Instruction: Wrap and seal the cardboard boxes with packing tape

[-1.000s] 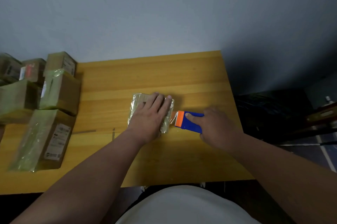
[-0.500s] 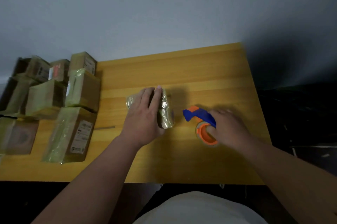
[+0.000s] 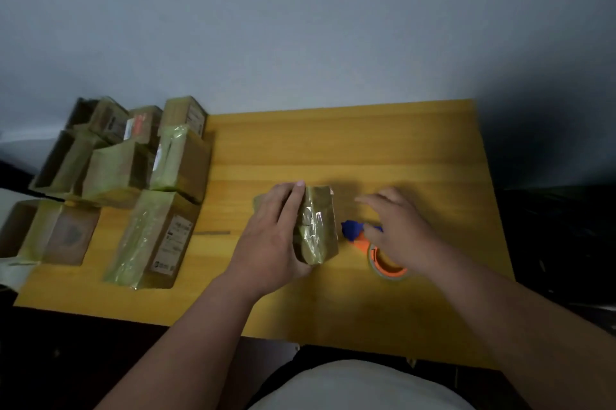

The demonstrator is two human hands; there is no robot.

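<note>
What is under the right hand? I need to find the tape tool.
The tape dispenser lies on the wooden table beneath the right hand. Its blue handle and orange roll holder show; the hand covers the middle part.

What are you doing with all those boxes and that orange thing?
A person is taping up boxes at a wooden table. The left hand grips a small tape-wrapped box, tipped up on its edge. The right hand is open above the tape dispenser, which lies on the table beside the box. A pile of wrapped boxes sits at the table's left end.
</note>
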